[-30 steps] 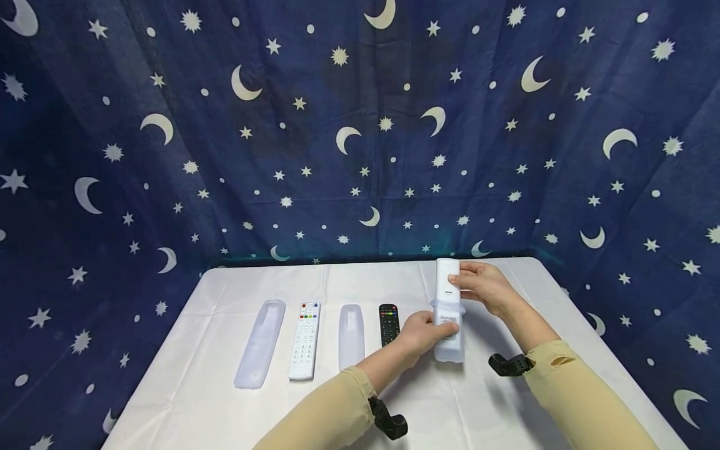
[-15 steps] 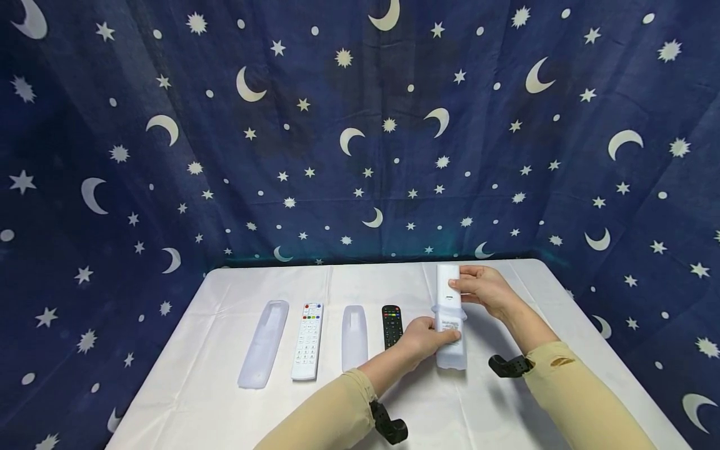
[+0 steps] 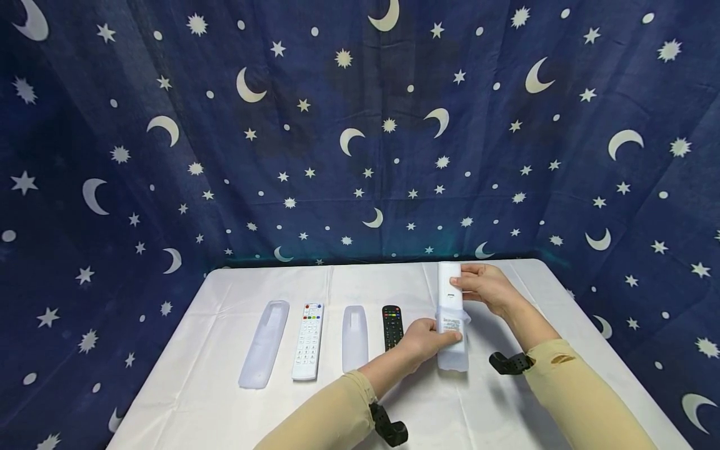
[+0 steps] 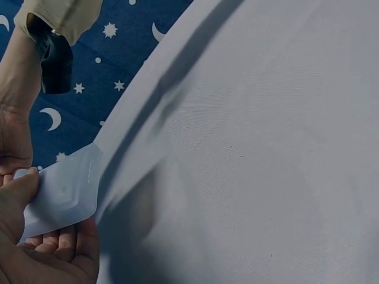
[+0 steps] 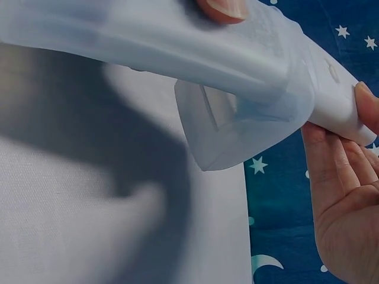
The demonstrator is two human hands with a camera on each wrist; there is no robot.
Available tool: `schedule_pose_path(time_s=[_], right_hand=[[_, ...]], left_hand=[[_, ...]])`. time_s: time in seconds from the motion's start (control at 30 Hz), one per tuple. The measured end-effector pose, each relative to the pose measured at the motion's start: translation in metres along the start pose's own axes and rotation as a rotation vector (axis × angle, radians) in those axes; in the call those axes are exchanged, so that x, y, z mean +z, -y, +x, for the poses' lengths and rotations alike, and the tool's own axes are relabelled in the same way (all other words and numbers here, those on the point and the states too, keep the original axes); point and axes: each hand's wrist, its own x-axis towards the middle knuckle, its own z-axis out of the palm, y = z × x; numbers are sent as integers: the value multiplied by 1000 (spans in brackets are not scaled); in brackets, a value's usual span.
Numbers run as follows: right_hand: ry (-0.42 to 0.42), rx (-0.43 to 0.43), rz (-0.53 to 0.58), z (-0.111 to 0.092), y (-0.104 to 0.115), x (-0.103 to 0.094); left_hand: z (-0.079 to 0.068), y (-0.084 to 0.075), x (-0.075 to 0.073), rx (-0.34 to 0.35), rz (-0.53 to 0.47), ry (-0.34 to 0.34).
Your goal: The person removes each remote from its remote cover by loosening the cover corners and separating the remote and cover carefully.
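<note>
A white remote control (image 3: 450,289), its back facing up, is partly inside a translucent silicone sleeve (image 3: 452,359) over the right side of the table. My left hand (image 3: 422,339) grips the sleeve's lower part, thumb across the top. With its thumb and fingers, my right hand (image 3: 488,289) pinches the remote's bare far end. In the right wrist view, the sleeve's mouth flap (image 5: 237,133) hangs open below the remote. The sleeve's closed end (image 4: 68,186) shows between the left thumb and fingers in the left wrist view.
On the white-covered table (image 3: 185,375) lie a long translucent sleeve (image 3: 263,345), a white button remote (image 3: 307,344), a shorter translucent sleeve (image 3: 355,337) and a black remote (image 3: 392,325). The left forearm partly covers the last two. A dark blue curtain (image 3: 360,156) hangs behind.
The held remote and sleeve have moved slightly toward me, the sleeve a little more. The sleeve's mouth edge has changed shape. Both hands keep their holds.
</note>
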Motion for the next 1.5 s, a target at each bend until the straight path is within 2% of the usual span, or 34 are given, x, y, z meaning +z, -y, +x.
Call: schedule_pose_path(time_s=[0.37,0.7,1.17,1.5], right_hand=[[-1,2,-11,1,5,-1],[4,-3,1,2,4,-2],[-3,-2,-12,2,6,-3],[0,3,-3,2,6,-3]], left_hand=[[0,0,-2,-24,-4,11],[-3,-1,-2,-13,-31,15],[-5,-1,-1,-16,-19,10],[-7,0,-2,-4,-61,30]])
